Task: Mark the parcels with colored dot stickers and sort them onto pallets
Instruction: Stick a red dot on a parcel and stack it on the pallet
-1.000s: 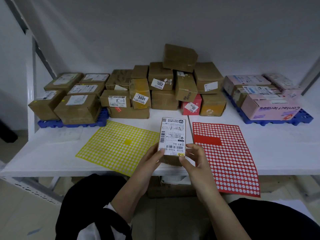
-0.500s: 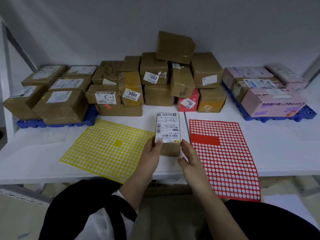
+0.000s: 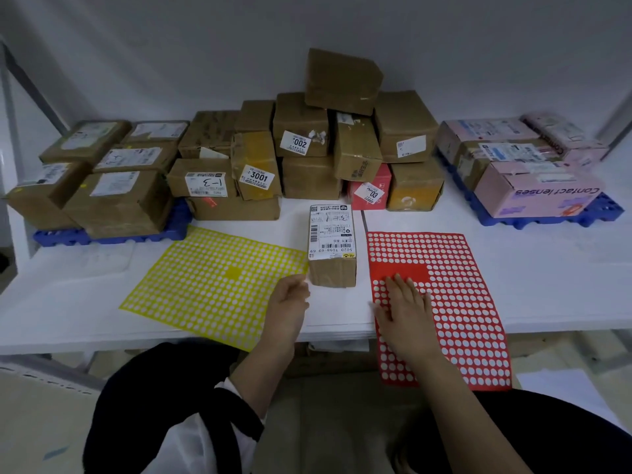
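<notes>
Blue left pallet (image 3: 113,235) holds brown parcels (image 3: 116,200), right pallet (image 3: 547,221) pink parcels (image 3: 533,195).

a small parcel (image 3: 331,248) stood on the table (image 3: 554,289), between two sticker sheets lying flat: the left sticker sheet (image 3: 212,285) just beside it, the right sticker sheet (image 3: 458,295) on its other side, hanging over the table's near edge. behind the parcel a heap of parcels (image 3: 307,159) sat against the wall, with one tilted parcel (image 3: 342,80) on top. left of the heap, more parcels were stacked on the left pallet (image 3: 113,234); right of it, apart, others lay on the right pallet (image 3: 547,220). the left hand (image 3: 289,302) hovered just beside the small parcel's near left corner, over the left sheet's edge. the right hand (image 3: 403,309) rested flat on the right sheet.
</notes>
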